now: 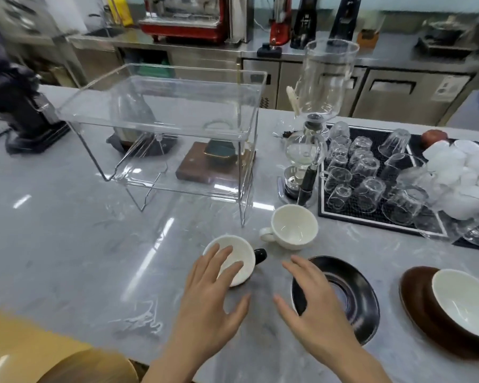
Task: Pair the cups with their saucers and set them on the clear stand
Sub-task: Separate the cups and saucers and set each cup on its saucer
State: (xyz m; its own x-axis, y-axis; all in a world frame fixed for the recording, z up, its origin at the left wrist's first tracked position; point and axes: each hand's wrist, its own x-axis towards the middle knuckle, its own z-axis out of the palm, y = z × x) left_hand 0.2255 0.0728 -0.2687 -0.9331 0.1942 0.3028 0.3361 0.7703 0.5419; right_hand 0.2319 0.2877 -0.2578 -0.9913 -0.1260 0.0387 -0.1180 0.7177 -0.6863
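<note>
Both open: the left hand (210, 286) should close squarely on the black-handled cup (234, 261), seemingly untouched, while the right hand (313, 297) steadies the black saucer (354, 297).

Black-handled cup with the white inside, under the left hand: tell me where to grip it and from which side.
Take the black-handled cup by its rim and body from above and the near left, where the open left hand hovers. It stands upright, and its short black handle points right, away from that hand, toward the black round saucer.
</note>
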